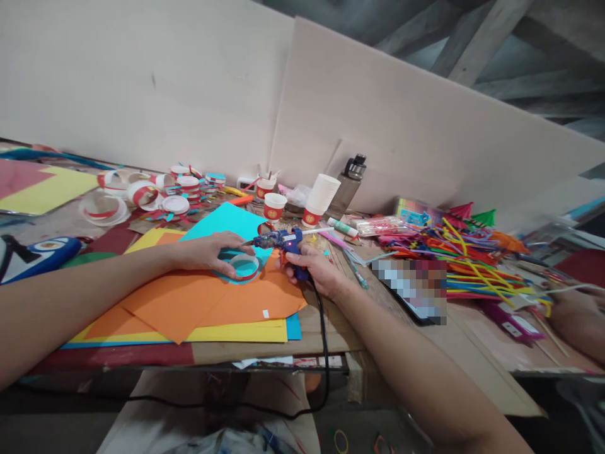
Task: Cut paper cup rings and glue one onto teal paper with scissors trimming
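My right hand [312, 268] grips a blue hot glue gun [297, 252], with a white glue stick [312, 231] poking out of its back end and a black cord hanging down over the table edge. The gun's nozzle points left, close to the fingers of my left hand [224, 252]. Between thumb and fingers, that hand holds a red-and-white ring cut from a paper cup [244, 276] at its rim. Beneath both lie a turquoise sheet [220, 221] and several orange sheets [189, 302], with yellow paper [255, 333] under them.
Cut cup rings [106, 211] cluster at the back left. Behind my right hand stand stacked paper cups [321, 198] and a grey bottle [347, 186]. Colourful pipe cleaners [454, 258] and a phone [411, 293] lie rightward. Another person's hand [579, 315] is at far right.
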`<state>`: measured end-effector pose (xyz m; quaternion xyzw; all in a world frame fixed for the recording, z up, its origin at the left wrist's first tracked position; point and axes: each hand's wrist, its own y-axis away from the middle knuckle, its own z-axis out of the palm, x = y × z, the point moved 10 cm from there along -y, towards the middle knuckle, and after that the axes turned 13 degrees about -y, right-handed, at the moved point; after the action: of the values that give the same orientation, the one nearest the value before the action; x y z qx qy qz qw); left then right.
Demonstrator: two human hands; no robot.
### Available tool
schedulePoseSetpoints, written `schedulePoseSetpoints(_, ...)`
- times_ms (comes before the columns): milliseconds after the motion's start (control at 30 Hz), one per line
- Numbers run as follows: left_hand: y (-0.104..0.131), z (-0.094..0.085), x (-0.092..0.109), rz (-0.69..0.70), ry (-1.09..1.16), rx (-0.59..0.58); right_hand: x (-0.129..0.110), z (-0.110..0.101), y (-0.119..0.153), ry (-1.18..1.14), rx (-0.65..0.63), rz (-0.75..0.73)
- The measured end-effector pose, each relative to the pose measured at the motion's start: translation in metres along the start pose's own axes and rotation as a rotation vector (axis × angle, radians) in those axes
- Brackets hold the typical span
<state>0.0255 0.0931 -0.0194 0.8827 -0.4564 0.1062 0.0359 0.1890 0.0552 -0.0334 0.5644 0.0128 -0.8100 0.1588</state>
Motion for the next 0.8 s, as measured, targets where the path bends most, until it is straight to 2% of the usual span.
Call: schedulePoseSetpoints(800, -0.0017, -0.0017, 0.0018, 0.005, -0.018, 0.003, 0.0021, 0.0006, 0.0007, 0.015, -0.012, 0.025)
